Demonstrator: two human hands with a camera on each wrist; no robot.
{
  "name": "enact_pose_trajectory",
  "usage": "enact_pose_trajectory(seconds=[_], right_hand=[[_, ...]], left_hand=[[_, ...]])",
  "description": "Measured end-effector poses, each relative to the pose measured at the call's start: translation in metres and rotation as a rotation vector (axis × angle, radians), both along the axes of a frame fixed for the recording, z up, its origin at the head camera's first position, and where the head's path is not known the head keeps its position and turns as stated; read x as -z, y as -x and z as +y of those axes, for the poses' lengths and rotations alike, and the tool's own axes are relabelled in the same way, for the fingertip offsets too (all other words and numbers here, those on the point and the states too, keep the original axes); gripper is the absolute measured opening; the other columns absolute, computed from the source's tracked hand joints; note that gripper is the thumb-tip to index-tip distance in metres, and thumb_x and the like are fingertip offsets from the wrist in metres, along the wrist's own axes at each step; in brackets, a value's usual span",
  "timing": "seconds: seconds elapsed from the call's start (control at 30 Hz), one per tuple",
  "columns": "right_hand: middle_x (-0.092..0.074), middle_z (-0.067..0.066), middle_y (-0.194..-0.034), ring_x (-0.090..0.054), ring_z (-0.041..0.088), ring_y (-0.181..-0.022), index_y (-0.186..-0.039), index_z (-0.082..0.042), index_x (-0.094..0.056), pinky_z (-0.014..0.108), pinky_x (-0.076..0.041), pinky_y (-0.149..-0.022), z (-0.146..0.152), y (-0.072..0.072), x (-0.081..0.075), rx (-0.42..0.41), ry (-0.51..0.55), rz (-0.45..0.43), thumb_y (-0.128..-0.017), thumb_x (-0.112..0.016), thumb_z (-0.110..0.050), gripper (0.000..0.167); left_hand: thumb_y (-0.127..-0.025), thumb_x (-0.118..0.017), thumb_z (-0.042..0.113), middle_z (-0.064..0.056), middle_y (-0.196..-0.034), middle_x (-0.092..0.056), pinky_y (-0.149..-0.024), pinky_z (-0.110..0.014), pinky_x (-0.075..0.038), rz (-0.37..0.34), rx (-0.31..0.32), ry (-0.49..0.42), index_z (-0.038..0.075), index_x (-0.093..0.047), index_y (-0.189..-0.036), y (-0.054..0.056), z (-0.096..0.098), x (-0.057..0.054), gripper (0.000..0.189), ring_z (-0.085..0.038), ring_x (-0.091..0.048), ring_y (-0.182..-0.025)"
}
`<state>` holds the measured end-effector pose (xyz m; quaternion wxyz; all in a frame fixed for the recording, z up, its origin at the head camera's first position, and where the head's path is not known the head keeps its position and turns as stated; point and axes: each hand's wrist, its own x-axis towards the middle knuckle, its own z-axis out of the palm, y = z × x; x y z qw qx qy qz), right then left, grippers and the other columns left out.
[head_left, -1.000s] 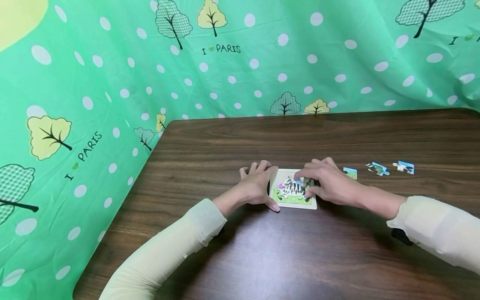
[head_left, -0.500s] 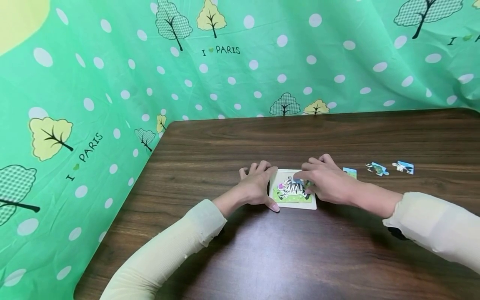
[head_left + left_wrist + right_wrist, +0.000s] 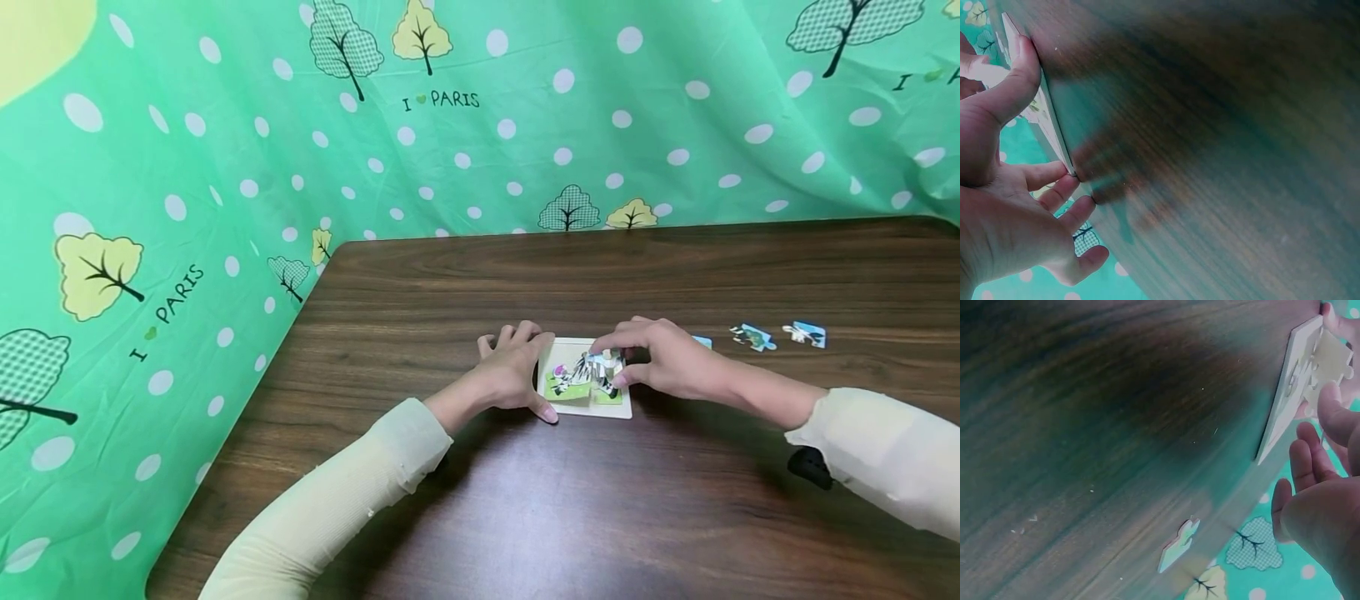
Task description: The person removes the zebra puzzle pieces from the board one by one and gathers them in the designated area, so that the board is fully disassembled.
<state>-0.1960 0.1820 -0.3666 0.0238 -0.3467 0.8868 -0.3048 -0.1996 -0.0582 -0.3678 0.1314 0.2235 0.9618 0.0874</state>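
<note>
A flat white puzzle tray with a zebra picture lies between my hands on the table. My left hand holds its left side, thumb at the near corner and index finger along the far end. Across the tray, my right hand pinches a zebra puzzle piece between thumb and fingers. Beside it, the zebra's front part is tilted up from the tray. The right wrist view shows the pale underside of a raised puzzle piece. How the pieces interlock is partly hidden by my fingers.
On the dark wooden table, a blue-and-green piece lies behind my right hand, partly covered. Farther right lie two more puzzle pieces, a darker one and a blue-and-white one. A green patterned cloth hangs behind the table.
The zebra picture lay flat and joined earlier; now its pieces are lifted and tilted apart under my right fingers. The right hand has shifted slightly, while the left stays on the tray.
</note>
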Motion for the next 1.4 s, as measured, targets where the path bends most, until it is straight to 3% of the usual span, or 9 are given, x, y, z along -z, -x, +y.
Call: enact_pose_trajectory(seconds=[0.3,0.57,0.73,0.93,1.03,1.27,1.4], right_hand=[[-0.063,-0.007,-0.093,-0.049,0.015,-0.092,-0.111,-0.014,-0.073,0.04,-0.028,-0.08,0.008,0.0,0.003,0.041,-0.076,0.082,-0.07,-0.083,-0.006,0.042],[-0.063,-0.008,-0.095,-0.049,0.015,-0.091,-0.113,-0.018,-0.072,0.038,-0.041,-0.077,0.022,-0.002,0.002,0.091,-0.072,0.006,-0.074,-0.082,-0.01,0.04],[-0.061,-0.012,-0.094,-0.049,0.013,-0.09,-0.111,-0.023,-0.072,0.034,-0.042,-0.074,0.049,-0.008,0.006,0.148,-0.083,0.017,-0.075,-0.082,-0.015,0.039],[-0.06,-0.015,-0.094,-0.048,0.005,-0.087,-0.107,-0.025,-0.073,0.024,-0.041,-0.071,0.079,-0.021,0.015,0.181,-0.107,0.077,-0.069,-0.086,-0.017,0.041],[-0.06,-0.015,-0.094,-0.049,0.004,-0.084,-0.105,-0.026,-0.074,0.026,-0.041,-0.071,0.085,-0.027,0.019,0.161,-0.136,0.136,-0.065,-0.088,-0.015,0.044],[-0.049,-0.02,-0.085,-0.041,0.004,-0.082,-0.11,-0.027,-0.073,0.03,-0.018,-0.07,0.089,-0.032,0.019,0.086,-0.239,0.379,-0.057,-0.09,-0.024,0.055],[-0.056,-0.016,-0.09,-0.044,0.006,-0.084,-0.113,-0.024,-0.072,0.03,-0.02,-0.07,0.082,-0.028,0.01,0.085,-0.255,0.35,-0.059,-0.089,-0.028,0.058]], left_hand=[[-0.051,-0.088,0.053,0.003,-0.144,-0.034,-0.101,-0.053,-0.022,-0.004,-0.005,0.001,0.023,-0.036,-0.148,-0.001,0.0,0.0,0.114,-0.021,-0.031,-0.125],[-0.052,-0.088,0.053,0.003,-0.144,-0.033,-0.101,-0.054,-0.022,-0.004,-0.003,0.003,0.024,-0.037,-0.146,0.001,0.0,0.001,0.111,-0.021,-0.03,-0.126],[-0.051,-0.088,0.054,0.003,-0.144,-0.033,-0.102,-0.054,-0.022,-0.005,-0.001,0.006,0.024,-0.038,-0.145,0.0,0.0,0.001,0.11,-0.021,-0.031,-0.125],[-0.052,-0.087,0.054,0.002,-0.145,-0.033,-0.101,-0.054,-0.022,-0.007,0.002,0.005,0.024,-0.036,-0.147,0.0,-0.001,0.0,0.112,-0.022,-0.03,-0.126],[-0.052,-0.088,0.053,0.002,-0.144,-0.033,-0.1,-0.054,-0.023,-0.005,0.003,0.0,0.024,-0.037,-0.146,0.0,-0.002,0.0,0.11,-0.022,-0.03,-0.126],[-0.052,-0.088,0.053,0.001,-0.144,-0.034,-0.099,-0.053,-0.023,-0.001,0.004,-0.006,0.024,-0.039,-0.143,0.001,-0.001,0.001,0.107,-0.022,-0.031,-0.125],[-0.052,-0.088,0.053,0.001,-0.144,-0.034,-0.098,-0.053,-0.023,-0.008,0.009,-0.007,0.024,-0.04,-0.141,0.0,-0.001,0.001,0.105,-0.023,-0.031,-0.125]])
